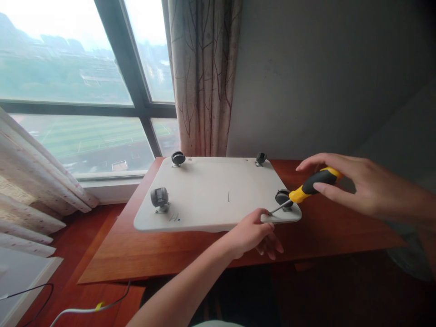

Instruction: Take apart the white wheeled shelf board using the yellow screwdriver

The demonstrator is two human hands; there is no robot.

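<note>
A white board (204,190) lies flat on the wooden table, with a caster near each corner. My right hand (344,181) holds a yellow and black screwdriver (311,184) at a slant, its thumb against the handle and the index finger raised. The screwdriver's tip meets the board's near right corner, just in front of the right near caster (283,198). My left hand (257,231) is at the board's front edge, its index fingertip beside the tip and its other fingers loosely curled below the edge. Whether those fingers pinch something small is hidden.
The reddish wooden table (136,254) extends around the board. Farther casters (178,158) stand at the back corners, and another caster (160,197) at the near left. A white cable (78,311) hangs at the lower left. Behind are a window and a patterned curtain (206,77).
</note>
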